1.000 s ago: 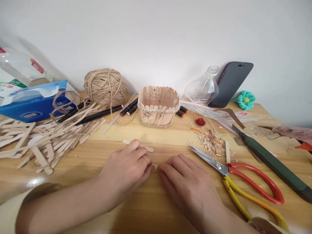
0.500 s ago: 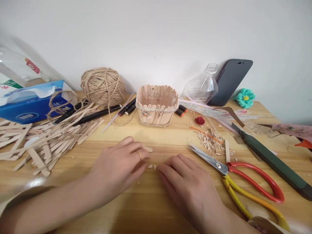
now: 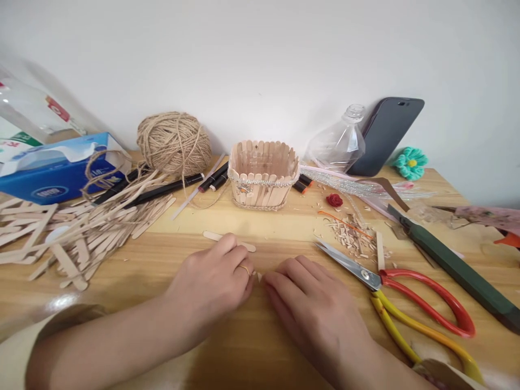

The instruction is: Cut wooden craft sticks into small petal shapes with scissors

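Observation:
My left hand (image 3: 213, 281) lies palm down on the wooden table (image 3: 260, 336), fingers curled, with a ring on one finger. Its fingertips meet those of my right hand (image 3: 314, 306), which rests flat beside it. A tiny pale wood chip (image 3: 259, 276) shows between the two sets of fingertips. Whether either hand pinches it is hidden. A single craft stick (image 3: 215, 236) lies just behind my left hand. Farther back stands a small basket made of craft sticks (image 3: 263, 176).
Scissors with red and yellow handles (image 3: 406, 295) lie right of my right hand, beside wood shavings (image 3: 351, 235) and a dark green tool (image 3: 450, 265). A heap of craft sticks (image 3: 77, 233) lies left. Behind are a twine ball (image 3: 174, 142), tissue box (image 3: 52, 173), cut plastic bottle (image 3: 339, 146) and phone (image 3: 385, 135).
My left hand slid a little left, uncovering small chips, then came back so its fingertips meet the right hand again. The right hand stayed put.

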### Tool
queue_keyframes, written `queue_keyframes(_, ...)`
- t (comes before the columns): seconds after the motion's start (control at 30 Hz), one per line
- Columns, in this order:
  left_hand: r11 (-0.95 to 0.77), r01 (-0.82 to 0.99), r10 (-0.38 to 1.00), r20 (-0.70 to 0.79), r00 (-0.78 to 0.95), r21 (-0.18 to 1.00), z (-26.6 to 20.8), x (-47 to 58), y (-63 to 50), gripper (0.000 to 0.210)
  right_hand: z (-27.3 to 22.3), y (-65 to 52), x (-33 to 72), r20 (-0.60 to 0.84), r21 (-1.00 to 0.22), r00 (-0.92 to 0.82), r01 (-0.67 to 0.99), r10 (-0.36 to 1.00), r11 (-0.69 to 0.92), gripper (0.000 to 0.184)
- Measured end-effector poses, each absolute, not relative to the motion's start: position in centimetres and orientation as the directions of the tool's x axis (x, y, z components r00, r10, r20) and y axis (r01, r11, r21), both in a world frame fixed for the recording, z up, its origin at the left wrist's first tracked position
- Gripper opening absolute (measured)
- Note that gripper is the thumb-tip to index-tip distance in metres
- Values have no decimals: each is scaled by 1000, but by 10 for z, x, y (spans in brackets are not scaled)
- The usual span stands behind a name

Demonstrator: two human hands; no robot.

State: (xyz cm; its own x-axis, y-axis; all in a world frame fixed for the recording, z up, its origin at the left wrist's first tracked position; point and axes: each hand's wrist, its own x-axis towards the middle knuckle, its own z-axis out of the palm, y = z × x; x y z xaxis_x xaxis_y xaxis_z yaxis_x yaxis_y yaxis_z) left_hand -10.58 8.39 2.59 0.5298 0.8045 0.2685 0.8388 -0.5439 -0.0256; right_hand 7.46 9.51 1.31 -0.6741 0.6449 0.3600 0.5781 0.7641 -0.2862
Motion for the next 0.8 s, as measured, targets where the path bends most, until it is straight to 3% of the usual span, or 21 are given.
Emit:
queue_keyframes(0.23, -379, 883, 921, 20, 389, 279, 32, -107, 88, 17, 17, 93, 75, 376, -262, -677, 577, 632, 774, 17)
queue_keyframes(0.37, -273, 913, 950, -62, 305, 304, 36, -108, 87, 19, 17, 94, 76, 358, -262, -685, 579, 635, 772, 15)
queue_keyframes(0.6, -328, 911, 940, -12, 341, 251, 38, -117, 88, 25, 16, 95, 75, 362, -249, -679, 590, 639, 768, 20)
queue_keyframes(0.8, -545, 798, 839, 186, 512, 257, 35, -124, 86, 17, 16, 94, 76, 342, -277, -680, 587, 649, 761, 23)
